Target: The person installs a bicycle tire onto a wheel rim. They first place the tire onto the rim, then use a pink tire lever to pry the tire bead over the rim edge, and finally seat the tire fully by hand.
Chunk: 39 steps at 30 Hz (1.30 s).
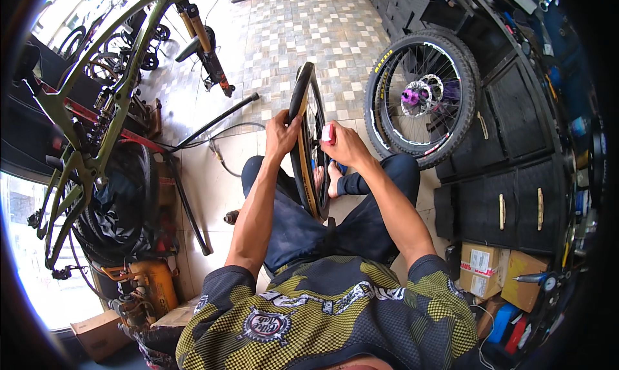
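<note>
A bicycle wheel with a black tyre and tan sidewall stands upright between my legs, seen nearly edge-on. My left hand grips the tyre from its left side, the fingers wrapped over the tread and sidewall. On the spoke side, my right hand is closed around a small red and white object, held beside the rim. What kind of object it is cannot be made out, and whether it touches the wheel is not clear.
Two bicycle wheels with knobbly tyres lean against black cabinets at right. An olive bicycle frame hangs at left on a stand with black legs. Cardboard boxes sit lower right, and an orange cylinder lower left.
</note>
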Available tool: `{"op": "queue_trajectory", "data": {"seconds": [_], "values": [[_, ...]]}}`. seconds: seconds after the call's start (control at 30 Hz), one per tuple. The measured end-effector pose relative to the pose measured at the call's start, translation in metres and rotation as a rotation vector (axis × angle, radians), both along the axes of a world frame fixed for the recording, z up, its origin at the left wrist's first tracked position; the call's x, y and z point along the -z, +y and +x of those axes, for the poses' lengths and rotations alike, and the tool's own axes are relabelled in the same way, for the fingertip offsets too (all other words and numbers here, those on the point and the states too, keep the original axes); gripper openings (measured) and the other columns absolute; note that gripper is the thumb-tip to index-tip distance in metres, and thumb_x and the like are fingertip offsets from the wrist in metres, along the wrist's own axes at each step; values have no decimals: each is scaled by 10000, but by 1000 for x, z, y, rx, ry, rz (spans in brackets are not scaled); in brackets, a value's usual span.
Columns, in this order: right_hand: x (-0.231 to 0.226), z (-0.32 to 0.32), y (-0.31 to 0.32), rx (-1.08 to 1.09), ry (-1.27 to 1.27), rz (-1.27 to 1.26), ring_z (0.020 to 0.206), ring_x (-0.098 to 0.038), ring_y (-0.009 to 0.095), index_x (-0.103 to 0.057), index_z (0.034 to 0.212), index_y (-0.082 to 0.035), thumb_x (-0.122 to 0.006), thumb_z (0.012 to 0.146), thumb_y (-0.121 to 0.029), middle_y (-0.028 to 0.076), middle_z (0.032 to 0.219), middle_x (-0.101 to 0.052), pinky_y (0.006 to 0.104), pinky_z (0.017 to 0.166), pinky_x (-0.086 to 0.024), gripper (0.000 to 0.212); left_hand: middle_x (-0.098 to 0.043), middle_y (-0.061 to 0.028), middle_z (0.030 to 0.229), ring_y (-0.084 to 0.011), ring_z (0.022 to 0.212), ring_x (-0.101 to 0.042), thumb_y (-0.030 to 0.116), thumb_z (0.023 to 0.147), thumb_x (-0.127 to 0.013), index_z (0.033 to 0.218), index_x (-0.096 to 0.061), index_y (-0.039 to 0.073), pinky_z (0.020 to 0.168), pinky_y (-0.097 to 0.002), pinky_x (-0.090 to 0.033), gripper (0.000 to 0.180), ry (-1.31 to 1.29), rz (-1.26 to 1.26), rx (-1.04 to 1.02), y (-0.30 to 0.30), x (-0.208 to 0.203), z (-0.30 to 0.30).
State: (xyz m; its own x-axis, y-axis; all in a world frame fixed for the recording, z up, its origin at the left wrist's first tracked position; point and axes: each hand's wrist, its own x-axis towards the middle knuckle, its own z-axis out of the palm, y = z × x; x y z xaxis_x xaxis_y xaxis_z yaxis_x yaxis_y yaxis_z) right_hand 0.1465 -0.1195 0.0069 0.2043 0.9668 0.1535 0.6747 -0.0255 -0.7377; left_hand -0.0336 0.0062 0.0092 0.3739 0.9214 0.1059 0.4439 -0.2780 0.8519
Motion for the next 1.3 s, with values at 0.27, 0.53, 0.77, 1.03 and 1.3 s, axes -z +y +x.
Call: {"op": "queue_trajectory", "data": {"seconds": [0.27, 0.53, 0.77, 1.03, 1.3], "values": [[1, -15, 26, -104, -345, -79, 843, -726, 444, -576, 988, -46, -717, 855, -156, 214, 875, -732, 555, 743, -560, 223, -774, -242, 1016, -310, 920, -762, 337, 954, -723, 1195, -727, -48, 830, -411, -567, 454, -115, -73, -18, -4, 2, 3], [-3, -15, 35, -133, -536, 14, 782, -732, 397, -593, 949, -32, -686, 854, -109, 186, 811, -714, 512, 708, -574, 153, -765, -204, 981, -257, 828, -736, 353, 978, -724, 1266, -702, -14, 744, -377, -561, 467, -200, -180, -79, -10, 10, 11], [-7, -22, 44, -36, -650, -62, 814, -753, 365, -655, 963, -19, -678, 873, -83, 203, 837, -739, 495, 742, -591, 113, -765, -219, 1020, -344, 915, -746, 374, 1015, -670, 1286, -678, -8, 826, -433, -553, 469, -160, -161, -124, -16, 7, 16], [-19, -10, 88, 21, -533, -239, 798, -768, 387, -681, 941, -20, -576, 972, -130, 233, 832, -750, 506, 742, -596, 155, -738, -310, 987, -469, 970, -738, 399, 1095, -567, 1409, -505, -2, 839, -505, -555, 513, -147, -60, -78, -20, 3, 23], [-24, 9, 137, 7, -493, -349, 864, -770, 375, -739, 990, -18, -484, 1029, -155, 225, 923, -778, 520, 803, -574, 292, -677, -292, 746, -489, 690, -698, 307, 1120, -519, 1334, -491, 31, 595, -547, -487, 350, -54, -50, -95, -18, 1, 25]]}}
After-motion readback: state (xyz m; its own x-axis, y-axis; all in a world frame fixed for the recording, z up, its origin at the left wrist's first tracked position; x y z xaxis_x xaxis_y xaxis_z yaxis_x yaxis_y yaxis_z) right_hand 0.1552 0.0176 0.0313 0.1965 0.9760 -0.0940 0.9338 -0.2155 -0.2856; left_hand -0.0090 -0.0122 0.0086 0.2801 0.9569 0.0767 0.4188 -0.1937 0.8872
